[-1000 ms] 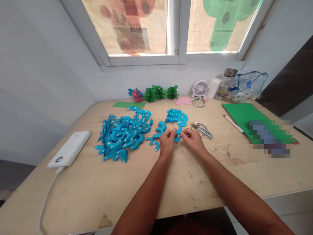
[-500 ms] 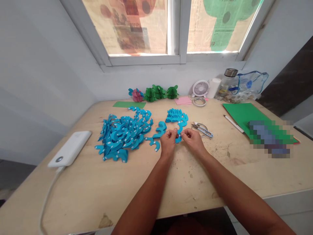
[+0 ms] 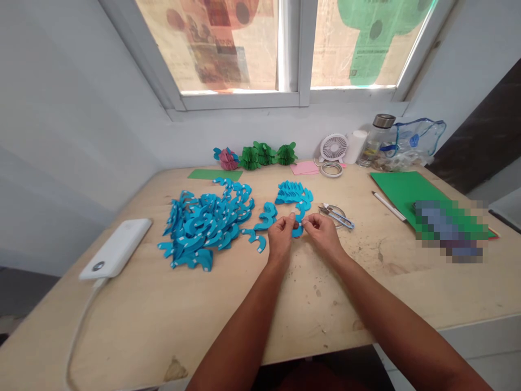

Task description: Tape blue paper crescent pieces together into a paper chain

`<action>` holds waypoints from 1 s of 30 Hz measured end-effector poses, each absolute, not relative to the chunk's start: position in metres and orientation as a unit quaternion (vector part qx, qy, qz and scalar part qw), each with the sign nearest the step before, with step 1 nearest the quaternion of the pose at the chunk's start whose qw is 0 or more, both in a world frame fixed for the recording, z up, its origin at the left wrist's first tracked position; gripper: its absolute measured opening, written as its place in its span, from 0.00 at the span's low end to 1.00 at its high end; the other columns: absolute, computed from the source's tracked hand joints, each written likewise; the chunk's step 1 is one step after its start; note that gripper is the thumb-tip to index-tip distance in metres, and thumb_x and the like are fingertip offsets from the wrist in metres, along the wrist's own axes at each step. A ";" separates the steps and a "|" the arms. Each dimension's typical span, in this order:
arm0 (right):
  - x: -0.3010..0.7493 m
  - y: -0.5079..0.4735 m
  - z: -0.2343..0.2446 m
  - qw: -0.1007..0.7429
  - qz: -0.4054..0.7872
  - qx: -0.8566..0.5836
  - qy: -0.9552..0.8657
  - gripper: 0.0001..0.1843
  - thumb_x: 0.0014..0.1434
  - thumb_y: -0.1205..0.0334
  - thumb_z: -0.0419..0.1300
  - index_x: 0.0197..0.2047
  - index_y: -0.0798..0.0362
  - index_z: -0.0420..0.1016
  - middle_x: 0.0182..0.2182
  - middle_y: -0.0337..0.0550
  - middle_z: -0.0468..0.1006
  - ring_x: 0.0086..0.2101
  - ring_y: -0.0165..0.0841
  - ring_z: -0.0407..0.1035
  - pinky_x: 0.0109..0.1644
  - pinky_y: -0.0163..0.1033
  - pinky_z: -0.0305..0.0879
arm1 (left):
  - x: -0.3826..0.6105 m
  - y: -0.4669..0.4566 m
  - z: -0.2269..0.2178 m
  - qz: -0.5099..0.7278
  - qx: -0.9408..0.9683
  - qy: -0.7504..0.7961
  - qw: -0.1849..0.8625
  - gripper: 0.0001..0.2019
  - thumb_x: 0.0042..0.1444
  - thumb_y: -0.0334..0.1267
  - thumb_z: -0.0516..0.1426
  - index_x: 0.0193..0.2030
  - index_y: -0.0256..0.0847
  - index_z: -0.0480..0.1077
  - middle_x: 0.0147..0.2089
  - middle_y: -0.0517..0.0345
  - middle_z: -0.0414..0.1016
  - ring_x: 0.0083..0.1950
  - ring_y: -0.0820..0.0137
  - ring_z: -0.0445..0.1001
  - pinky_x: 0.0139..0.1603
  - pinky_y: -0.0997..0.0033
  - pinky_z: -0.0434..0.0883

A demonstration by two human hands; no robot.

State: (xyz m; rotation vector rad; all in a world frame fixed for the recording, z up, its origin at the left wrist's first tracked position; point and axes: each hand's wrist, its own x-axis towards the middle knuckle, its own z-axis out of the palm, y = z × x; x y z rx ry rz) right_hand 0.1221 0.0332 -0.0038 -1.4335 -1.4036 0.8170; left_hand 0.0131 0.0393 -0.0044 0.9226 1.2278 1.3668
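Between my two hands is a curved blue paper piece [image 3: 298, 232], partly covered by fingers. My left hand [image 3: 280, 236] is closed, its thumb and finger pinching the piece's left side. At its right edge my right hand [image 3: 324, 234] is also pinched; a small white spot shows by those fingertips. Just beyond, a chain of blue paper pieces [image 3: 293, 193] lies fanned out. Left of my left hand are a small blue stack [image 3: 266, 216] and a loose wavy blue piece [image 3: 255, 239] with white patches. Farther left spreads a big heap of blue paper pieces [image 3: 203, 225].
Right of my hands lie blue-handled snips [image 3: 341, 216] over a tape ring. A white pen [image 3: 388, 206] and green sheets [image 3: 402, 190] lie farther right. A power bank [image 3: 116, 248] with a cable is at left. Folded paper figures [image 3: 264, 155], a fan [image 3: 334, 147] and a bottle [image 3: 373, 141] stand behind.
Hardly anything differs. My right hand has shifted very slightly to the right at the blue paper piece; my left hand stays in place.
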 end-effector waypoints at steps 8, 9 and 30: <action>0.124 0.033 -0.002 0.465 0.317 -0.590 -0.579 0.12 0.51 0.56 0.54 0.23 0.55 0.69 0.21 0.39 0.72 0.24 0.30 0.64 0.29 0.34 0.58 | 0.013 0.039 -0.006 0.561 0.402 0.488 0.535 0.18 0.40 0.50 0.62 0.20 0.34 0.68 0.20 0.61 0.66 0.23 0.76 0.64 0.23 0.77 0.65; 0.124 0.033 -0.002 0.465 0.318 -0.589 -0.580 0.12 0.51 0.56 0.54 0.23 0.55 0.69 0.21 0.39 0.72 0.24 0.30 0.63 0.29 0.34 0.58 | 0.013 0.038 -0.005 0.560 0.405 0.488 0.533 0.17 0.40 0.49 0.62 0.20 0.34 0.69 0.20 0.61 0.66 0.23 0.76 0.64 0.23 0.77 0.65; 0.119 0.033 -0.001 0.515 0.425 -0.551 -0.500 0.10 0.48 0.58 0.56 0.25 0.55 0.75 0.27 0.43 0.78 0.30 0.33 0.69 0.36 0.37 0.64 | 0.011 0.038 -0.006 0.568 0.427 0.526 0.467 0.13 0.44 0.44 0.61 0.20 0.36 0.68 0.18 0.62 0.67 0.20 0.76 0.64 0.22 0.77 0.62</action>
